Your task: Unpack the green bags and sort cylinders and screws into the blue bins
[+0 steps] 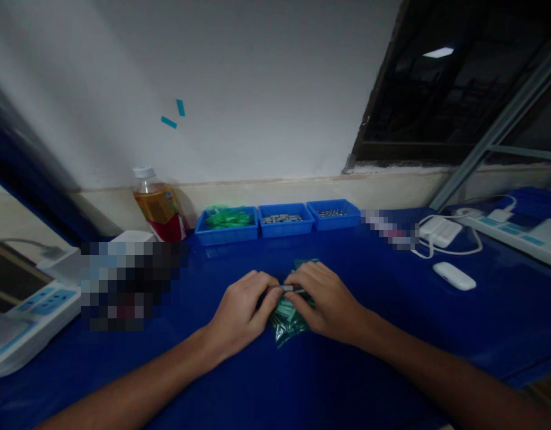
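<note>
Both hands meet at the middle of the blue table [275, 382]. My left hand [242, 310] is curled, thumb and fingers pinching one end of a small grey metal piece [288, 288]. My right hand [324, 298] is closed on its other end from the right. Under the hands lies a small clear green plastic bag [287, 322] with pale parts inside; part of it is hidden by my fingers.
Three blue trays stand at the back: one with green parts [226, 224], two with small metal parts [285, 218] [333, 213]. A drink bottle [159, 206] stands left of them. A white scale [20, 316] is at left. White chargers [439, 230], a white device [453, 276] and a power strip [513, 230] lie right.
</note>
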Demonstrator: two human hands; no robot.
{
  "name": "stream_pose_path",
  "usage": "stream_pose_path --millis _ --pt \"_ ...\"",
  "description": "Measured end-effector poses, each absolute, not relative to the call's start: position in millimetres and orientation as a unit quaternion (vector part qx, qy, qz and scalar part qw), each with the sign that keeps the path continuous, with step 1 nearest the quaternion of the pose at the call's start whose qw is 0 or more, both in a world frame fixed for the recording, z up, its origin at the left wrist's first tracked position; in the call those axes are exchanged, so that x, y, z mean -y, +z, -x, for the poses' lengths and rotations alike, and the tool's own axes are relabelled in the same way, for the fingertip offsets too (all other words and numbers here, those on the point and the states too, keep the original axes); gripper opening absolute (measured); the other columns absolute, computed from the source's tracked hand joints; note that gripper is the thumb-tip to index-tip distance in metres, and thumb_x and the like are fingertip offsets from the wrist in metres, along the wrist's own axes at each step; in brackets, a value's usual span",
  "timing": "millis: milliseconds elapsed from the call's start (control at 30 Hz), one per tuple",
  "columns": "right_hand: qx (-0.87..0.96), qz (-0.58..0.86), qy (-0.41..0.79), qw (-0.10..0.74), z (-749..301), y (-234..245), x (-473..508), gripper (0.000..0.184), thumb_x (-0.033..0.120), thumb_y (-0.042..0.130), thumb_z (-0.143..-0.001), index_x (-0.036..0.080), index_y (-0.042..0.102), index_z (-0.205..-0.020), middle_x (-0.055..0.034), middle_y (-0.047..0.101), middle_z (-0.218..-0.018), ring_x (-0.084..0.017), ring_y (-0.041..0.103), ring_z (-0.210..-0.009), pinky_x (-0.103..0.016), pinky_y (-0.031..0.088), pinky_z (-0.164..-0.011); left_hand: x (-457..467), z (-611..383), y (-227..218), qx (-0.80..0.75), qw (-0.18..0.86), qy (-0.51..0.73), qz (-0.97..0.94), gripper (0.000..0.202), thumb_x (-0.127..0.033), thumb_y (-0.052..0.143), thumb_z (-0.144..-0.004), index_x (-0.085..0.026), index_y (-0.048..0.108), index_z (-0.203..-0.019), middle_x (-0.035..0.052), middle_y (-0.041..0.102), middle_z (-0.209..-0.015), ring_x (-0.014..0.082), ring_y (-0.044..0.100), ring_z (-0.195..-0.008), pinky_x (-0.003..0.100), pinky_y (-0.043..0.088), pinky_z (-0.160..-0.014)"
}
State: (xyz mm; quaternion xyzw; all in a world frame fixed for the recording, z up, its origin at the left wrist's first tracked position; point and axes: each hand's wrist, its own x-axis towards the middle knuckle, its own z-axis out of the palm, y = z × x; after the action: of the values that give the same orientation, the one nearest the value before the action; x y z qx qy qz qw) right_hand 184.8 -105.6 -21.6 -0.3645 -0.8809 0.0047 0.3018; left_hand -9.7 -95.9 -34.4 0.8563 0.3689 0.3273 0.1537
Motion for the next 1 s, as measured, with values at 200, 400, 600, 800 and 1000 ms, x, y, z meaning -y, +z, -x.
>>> stream_pose_path --millis 200,400,600,800,1000 --pt "0.878 0.374 -0.002 0.297 -186 -27 103 0.020 0.024 0.040 -0.094 0.016 0.056 -0.084 -0.0043 0.057 -0.077 -0.017 0.049 -0.073 -0.031 0.033 -0.069 95 9 -39 -0.360 0.154 0.340 -0.855 0.017 -0.027 0.048 -0.091 -0.019 0.051 -0.105 0.0021 0.060 -0.087 0.0150 0.056 -0.079 0.028 0.044 -0.072" --pt "0.866 0.384 0.022 0.320 -189 -27 100 0.023 0.024 0.038 -0.094 0.016 0.056 -0.083 -0.0042 0.058 -0.077 -0.016 0.051 -0.074 -0.031 0.034 -0.071 94 3 -36 -0.358 0.098 0.341 -0.864 0.013 -0.025 0.046 -0.092 -0.019 0.055 -0.099 0.0022 0.060 -0.083 0.0150 0.056 -0.076 0.028 0.043 -0.071" --pt "0.858 0.388 0.003 0.338 -194 -23 101 0.010 0.022 0.049 -0.089 0.017 0.055 -0.094 -0.0050 0.060 -0.086 -0.017 0.053 -0.080 -0.030 0.036 -0.072 93 -8 -33 -0.404 0.114 0.350 -0.837 0.020 -0.030 0.042 -0.094 -0.018 0.058 -0.091 0.0021 0.063 -0.083 0.0150 0.058 -0.076 0.026 0.043 -0.072" --pt "0.860 0.406 -0.032 0.308 -195 -24 98 0.017 0.023 0.042 -0.093 0.016 0.057 -0.088 -0.0068 0.061 -0.086 -0.019 0.054 -0.081 -0.032 0.036 -0.073 92 -17 -33 -0.441 0.143 0.331 -0.822 0.027 -0.033 0.036 -0.095 -0.017 0.056 -0.087 0.0014 0.061 -0.077 0.0149 0.058 -0.070 0.026 0.043 -0.066" --pt "0.836 0.432 0.010 0.338 -197 -29 88 0.022 0.022 0.038 -0.095 0.016 0.056 -0.086 -0.0059 0.061 -0.083 -0.018 0.056 -0.081 -0.030 0.038 -0.073 91 -15 -36 -0.393 0.132 0.371 -0.831 0.019 -0.029 0.051 -0.088 -0.019 0.054 -0.104 0.0036 0.063 -0.091 0.0158 0.059 -0.080 0.026 0.047 -0.070"
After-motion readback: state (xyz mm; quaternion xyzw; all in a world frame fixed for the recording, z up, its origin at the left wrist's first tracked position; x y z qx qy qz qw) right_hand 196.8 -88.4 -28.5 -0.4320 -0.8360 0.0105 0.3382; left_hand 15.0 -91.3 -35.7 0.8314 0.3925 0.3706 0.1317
